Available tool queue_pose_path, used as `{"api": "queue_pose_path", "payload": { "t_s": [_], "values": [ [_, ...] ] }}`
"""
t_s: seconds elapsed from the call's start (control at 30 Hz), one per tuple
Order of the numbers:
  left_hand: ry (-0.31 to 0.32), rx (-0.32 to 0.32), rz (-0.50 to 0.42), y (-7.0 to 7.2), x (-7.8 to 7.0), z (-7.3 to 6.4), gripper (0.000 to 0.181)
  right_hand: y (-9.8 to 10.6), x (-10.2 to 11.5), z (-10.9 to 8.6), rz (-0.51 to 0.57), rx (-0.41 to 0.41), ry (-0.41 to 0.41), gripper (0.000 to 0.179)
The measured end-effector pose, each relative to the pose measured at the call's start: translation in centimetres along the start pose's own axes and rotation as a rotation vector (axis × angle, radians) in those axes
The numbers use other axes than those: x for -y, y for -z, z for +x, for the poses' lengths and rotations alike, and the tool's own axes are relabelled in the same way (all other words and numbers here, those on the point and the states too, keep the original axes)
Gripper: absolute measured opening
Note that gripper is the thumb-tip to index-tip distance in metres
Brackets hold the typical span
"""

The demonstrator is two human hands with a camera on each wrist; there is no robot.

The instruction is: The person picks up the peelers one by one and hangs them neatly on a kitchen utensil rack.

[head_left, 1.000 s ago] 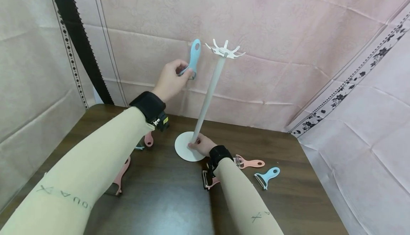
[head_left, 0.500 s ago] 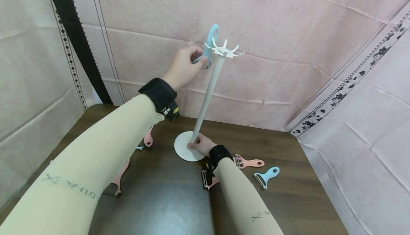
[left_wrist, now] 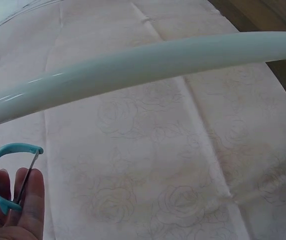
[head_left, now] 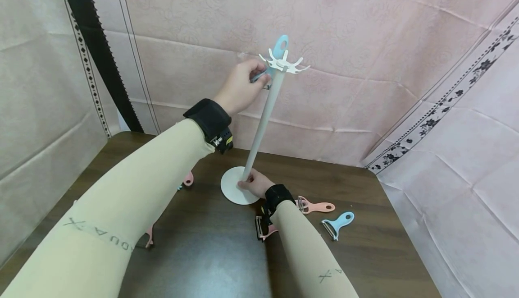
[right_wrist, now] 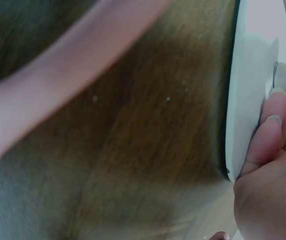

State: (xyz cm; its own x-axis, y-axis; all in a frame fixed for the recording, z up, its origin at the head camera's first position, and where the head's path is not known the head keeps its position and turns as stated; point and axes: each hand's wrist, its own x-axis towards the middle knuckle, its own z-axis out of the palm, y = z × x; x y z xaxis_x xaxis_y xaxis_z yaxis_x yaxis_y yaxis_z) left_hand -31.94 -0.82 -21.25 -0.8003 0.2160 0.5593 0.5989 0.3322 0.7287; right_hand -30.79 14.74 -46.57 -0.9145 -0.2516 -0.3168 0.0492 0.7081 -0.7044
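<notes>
The blue peeler (head_left: 278,49) is raised behind the hooks (head_left: 282,67) of the white stand (head_left: 262,122), its holed end at 12 o'clock from them — whether it touches one, I cannot tell. The left hand (head_left: 243,86) comes in from 8 o'clock and pinches it near the blade end. Below, the right hand (head_left: 256,184) grips the foot of the pole, fingers against the round base (head_left: 232,187).

Taking the base as the dial's centre, a pink peeler (head_left: 270,230) lies at 5 o'clock, partly hidden by the right arm. Between 3 and 4 lie another pink peeler (head_left: 320,207) and, farther out, a second blue one (head_left: 339,221). Pink handles show past the left sleeve (head_left: 109,226) at 9 (head_left: 188,180) and 8 o'clock — all on the brown table (head_left: 202,262). Behind hangs pale cloth (head_left: 344,99).
</notes>
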Motion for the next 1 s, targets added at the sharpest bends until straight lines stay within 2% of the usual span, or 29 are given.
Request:
{"api": "queue_pose_path", "payload": {
  "t_s": [0.33,0.8,1.0],
  "values": [
    [0.025,0.039,0.001,-0.5,0.2,0.1,0.013,0.1,0.1,-0.6,0.013,0.006,0.015,0.035],
    [0.075,0.071,-0.017,-0.4,2.0,-1.2,0.018,0.1,0.3,-0.7,0.023,0.0,0.01,0.032],
    [0.049,0.082,0.015,-0.3,1.6,-1.4,0.016,0.1,0.4,-0.9,0.021,-0.011,0.01,0.031]
  ]
}}
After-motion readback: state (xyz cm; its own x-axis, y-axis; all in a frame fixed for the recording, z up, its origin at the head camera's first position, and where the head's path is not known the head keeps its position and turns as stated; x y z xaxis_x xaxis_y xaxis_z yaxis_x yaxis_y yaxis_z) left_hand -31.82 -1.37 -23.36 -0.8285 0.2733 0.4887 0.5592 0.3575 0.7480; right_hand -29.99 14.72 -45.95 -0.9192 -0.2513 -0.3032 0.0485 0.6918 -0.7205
